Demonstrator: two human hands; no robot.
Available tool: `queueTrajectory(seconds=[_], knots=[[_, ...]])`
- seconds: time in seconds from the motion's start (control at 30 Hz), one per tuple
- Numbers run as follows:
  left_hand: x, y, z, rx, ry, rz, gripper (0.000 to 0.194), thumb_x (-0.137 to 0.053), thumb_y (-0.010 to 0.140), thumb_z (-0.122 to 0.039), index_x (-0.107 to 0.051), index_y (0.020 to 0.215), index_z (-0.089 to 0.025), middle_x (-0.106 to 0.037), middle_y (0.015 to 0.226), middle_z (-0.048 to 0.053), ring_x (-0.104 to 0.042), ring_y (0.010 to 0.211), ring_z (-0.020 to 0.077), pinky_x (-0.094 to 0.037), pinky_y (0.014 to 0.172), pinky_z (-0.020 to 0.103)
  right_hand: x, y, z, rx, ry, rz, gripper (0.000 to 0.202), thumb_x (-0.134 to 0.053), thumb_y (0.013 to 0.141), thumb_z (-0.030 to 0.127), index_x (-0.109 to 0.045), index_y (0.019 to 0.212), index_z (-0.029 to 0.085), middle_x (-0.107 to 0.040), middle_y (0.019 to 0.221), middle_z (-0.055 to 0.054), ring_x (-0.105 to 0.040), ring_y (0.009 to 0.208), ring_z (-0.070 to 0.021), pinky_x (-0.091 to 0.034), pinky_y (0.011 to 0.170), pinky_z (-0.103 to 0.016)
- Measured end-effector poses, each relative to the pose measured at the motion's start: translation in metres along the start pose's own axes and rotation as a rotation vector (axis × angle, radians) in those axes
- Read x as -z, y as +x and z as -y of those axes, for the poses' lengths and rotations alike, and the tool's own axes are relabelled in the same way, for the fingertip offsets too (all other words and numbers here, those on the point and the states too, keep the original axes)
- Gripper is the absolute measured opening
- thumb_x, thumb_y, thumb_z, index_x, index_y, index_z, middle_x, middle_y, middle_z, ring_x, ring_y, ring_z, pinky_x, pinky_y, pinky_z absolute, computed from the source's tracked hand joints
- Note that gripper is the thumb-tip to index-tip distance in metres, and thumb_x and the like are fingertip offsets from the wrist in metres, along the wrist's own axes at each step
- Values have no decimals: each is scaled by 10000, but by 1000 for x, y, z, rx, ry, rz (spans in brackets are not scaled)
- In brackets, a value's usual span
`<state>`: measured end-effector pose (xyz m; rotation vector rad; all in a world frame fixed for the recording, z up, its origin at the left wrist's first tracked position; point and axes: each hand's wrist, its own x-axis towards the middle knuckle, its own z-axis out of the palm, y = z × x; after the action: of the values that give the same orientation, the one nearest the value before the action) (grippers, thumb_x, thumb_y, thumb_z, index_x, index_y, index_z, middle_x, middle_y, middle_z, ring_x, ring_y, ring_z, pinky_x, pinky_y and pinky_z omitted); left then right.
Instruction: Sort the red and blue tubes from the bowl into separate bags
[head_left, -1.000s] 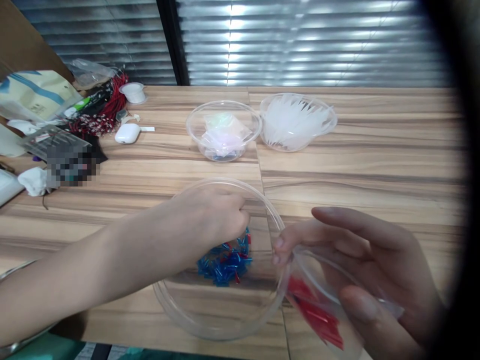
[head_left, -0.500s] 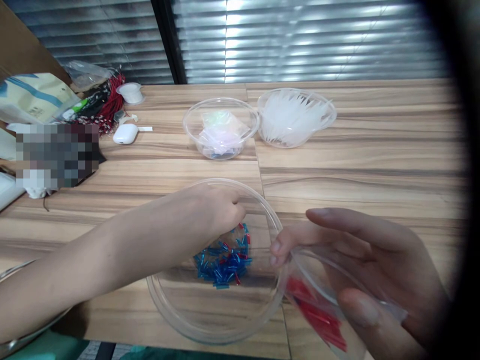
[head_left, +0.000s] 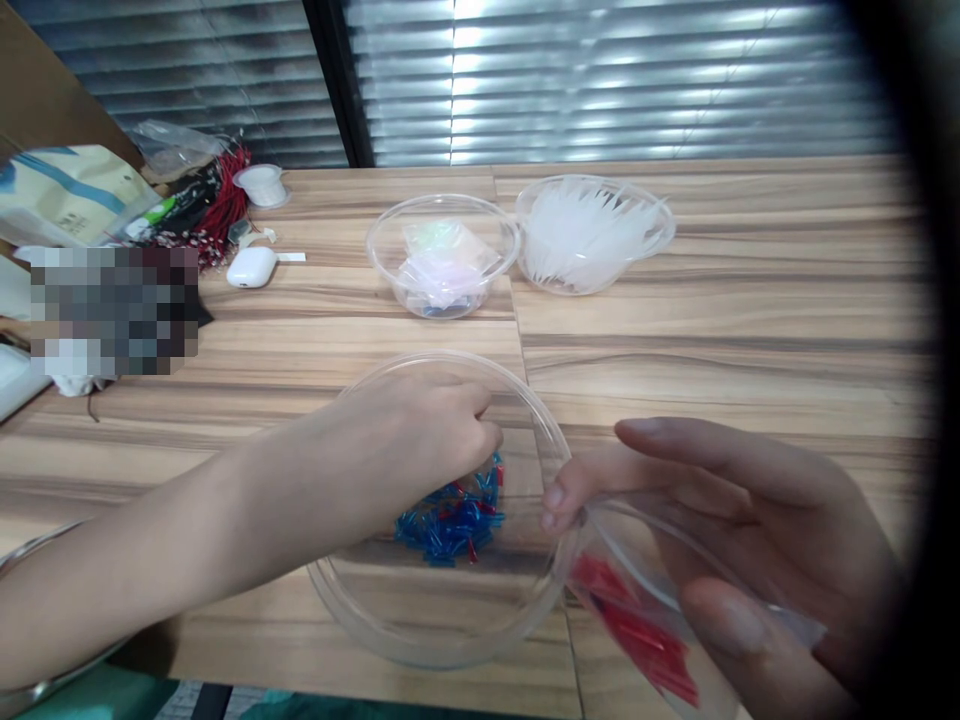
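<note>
My left hand (head_left: 442,425) reaches into a large clear round bowl (head_left: 544,600) with its fingers curled down. The fingertips are hidden, so what they pinch, if anything, cannot be seen. Short shiny blue tube-like pieces (head_left: 450,530) lie in a heap on the bowl's bottom beside that hand, with a few red ones among them. At the bowl's right edge, my right hand (head_left: 757,530) is closed on a clear plastic bag (head_left: 637,530), held with its mouth apart. Red strips (head_left: 645,640) lie inside the bag.
Behind the bowl stand a clear tub (head_left: 442,265) with pastel packets and a clear dish (head_left: 592,235) of white pointed pieces. To the left are a white earphone case (head_left: 251,267), a spool (head_left: 262,186), red cords (head_left: 225,200) and a pale packet (head_left: 75,195).
My left hand has moved slightly right inside the bowl, covering more of the pieces. The bowl has shifted a little away from me. My right hand keeps its hold on the bag.
</note>
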<state>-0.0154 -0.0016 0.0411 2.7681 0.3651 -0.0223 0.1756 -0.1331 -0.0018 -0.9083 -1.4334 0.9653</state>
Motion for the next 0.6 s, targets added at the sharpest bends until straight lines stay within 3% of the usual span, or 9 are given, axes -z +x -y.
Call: queueTrajectory(seconds=[0.2, 0.4, 0.6], knots=[[-2, -2, 3, -3, 2, 31, 205, -508, 906, -50, -651, 932, -195, -639, 1100, 17, -584, 1042, 162, -462, 872, 269, 1, 0, 4, -15, -2, 13, 435, -533, 961, 333, -473, 1392, 331, -702, 1022, -84, -714, 783, -211, -614, 568, -275], [-1, -5, -2, 67, 14, 65, 334, -444, 870, 24, -614, 1053, -199, -633, 1118, 14, -598, 982, 146, -447, 829, 257, 0, 0, 6, -24, -27, -8, 432, -547, 953, 350, -487, 1380, 318, -706, 1008, -89, -722, 760, -210, -619, 563, -276], [2, -5, -5, 73, 2, 40, 247, -482, 903, -12, -607, 984, -209, -638, 1076, -30, -590, 969, 120, -445, 848, 238, 0, 0, 7, -35, -32, -16, 422, -549, 953, 338, -488, 1371, 315, -706, 1003, -84, -731, 788, -218, -647, 653, -319]])
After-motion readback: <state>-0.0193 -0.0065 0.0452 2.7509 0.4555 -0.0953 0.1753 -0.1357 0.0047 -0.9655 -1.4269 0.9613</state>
